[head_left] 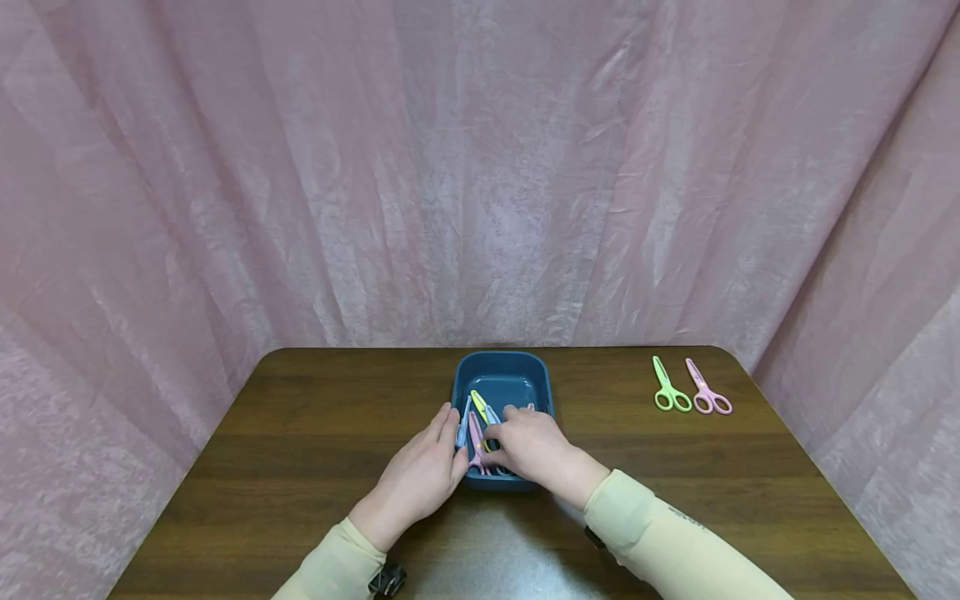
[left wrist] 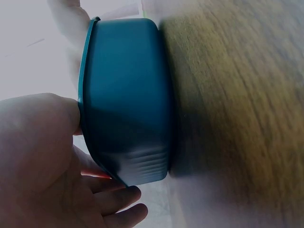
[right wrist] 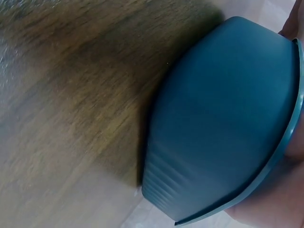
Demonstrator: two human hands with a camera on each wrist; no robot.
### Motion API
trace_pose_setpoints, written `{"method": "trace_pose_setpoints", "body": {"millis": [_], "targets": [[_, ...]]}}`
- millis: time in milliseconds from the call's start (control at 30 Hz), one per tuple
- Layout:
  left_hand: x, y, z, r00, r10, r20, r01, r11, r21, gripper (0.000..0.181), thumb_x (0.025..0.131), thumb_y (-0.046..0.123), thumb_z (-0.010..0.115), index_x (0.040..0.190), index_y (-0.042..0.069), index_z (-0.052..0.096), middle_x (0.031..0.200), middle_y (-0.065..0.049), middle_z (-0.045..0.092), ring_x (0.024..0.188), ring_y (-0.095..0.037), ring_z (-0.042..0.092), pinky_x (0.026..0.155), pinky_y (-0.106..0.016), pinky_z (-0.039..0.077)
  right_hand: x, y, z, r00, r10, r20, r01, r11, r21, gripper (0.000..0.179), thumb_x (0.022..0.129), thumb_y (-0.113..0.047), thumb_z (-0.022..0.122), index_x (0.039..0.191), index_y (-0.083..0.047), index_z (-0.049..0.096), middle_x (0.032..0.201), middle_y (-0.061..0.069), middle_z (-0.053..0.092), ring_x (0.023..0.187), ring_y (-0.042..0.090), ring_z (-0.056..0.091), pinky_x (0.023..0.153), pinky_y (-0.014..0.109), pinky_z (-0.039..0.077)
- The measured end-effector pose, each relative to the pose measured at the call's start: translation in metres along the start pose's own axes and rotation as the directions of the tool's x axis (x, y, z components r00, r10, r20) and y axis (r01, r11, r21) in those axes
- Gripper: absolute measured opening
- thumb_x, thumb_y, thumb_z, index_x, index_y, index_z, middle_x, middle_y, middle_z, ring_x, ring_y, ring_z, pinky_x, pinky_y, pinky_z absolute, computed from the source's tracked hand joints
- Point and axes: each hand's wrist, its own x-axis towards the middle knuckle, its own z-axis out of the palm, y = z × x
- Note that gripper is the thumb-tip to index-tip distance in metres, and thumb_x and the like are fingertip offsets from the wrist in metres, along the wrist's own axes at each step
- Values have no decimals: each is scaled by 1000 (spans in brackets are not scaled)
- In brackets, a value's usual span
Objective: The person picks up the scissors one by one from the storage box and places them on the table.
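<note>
A dark teal plastic bin (head_left: 501, 357) stands on the table with several craft scissors in its near half. Pink scissors (head_left: 476, 429), yellow scissors (head_left: 478, 403) and light blue scissors (head_left: 462, 425) show there, blades pointing away. My left hand (head_left: 420, 471) rests along the bin's left rim, fingers extended, thumb over the near left corner. Into the bin reaches my right hand (head_left: 528, 446), its thumb and curled fingers around a second pair of blue scissors (head_left: 492, 415), whose middle they hide. In both wrist views the bin's outer wall (left wrist: 126, 90) hides the contents.
Green scissors (head_left: 667, 387) and another pair of pink scissors (head_left: 705, 390) lie side by side at the table's back right. The wooden table (head_left: 337, 417) has rounded back corners. A pink curtain (head_left: 510, 183) hangs behind it and along the sides.
</note>
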Motion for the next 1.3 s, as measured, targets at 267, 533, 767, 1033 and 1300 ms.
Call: {"method": "trace_pose_setpoints", "body": {"millis": [267,533,767,1033,1300], "targets": [[-1,0,1,1000,22,-19,-22,1000,5,58,110,23,64,153,-15,52,161,-36,49,142,-45,60,116,-52,51,-1,1,-2,998,17,58,-17,1000,-6,36,93,-46,90,116,-19,86,88,6,72,89,29,74,99,58,62],[-1,0,1,999,-18,27,18,1000,-10,61,112,27,62,157,-13,50,165,-34,45,146,-44,57,118,-52,49,-5,3,-8,996,29,83,-28,1000,-14,31,92,-35,93,116,-17,86,90,5,70,84,27,69,77,48,63],[0,0,1,1000,-12,9,12,1000,-16,60,112,25,62,156,-14,51,164,-35,46,144,-45,58,118,-53,49,-8,5,-23,977,24,214,-23,1000,-9,37,86,-33,97,120,-21,86,102,8,75,108,35,74,100,62,58],[-1,1,1,1000,-22,21,22,1000,-20,60,112,26,61,156,-14,50,165,-34,46,145,-45,58,118,-53,49,-9,6,-19,981,-9,195,12,1000,-16,32,88,-33,96,118,-23,87,95,5,73,92,29,70,99,59,59],[0,0,2,999,-26,30,27,999,-25,61,113,27,61,157,-12,49,166,-33,45,146,-44,57,118,-53,49,-11,7,-22,985,2,172,-3,1000,5,31,89,-32,96,117,-24,87,92,3,70,85,25,65,89,52,60]]}}
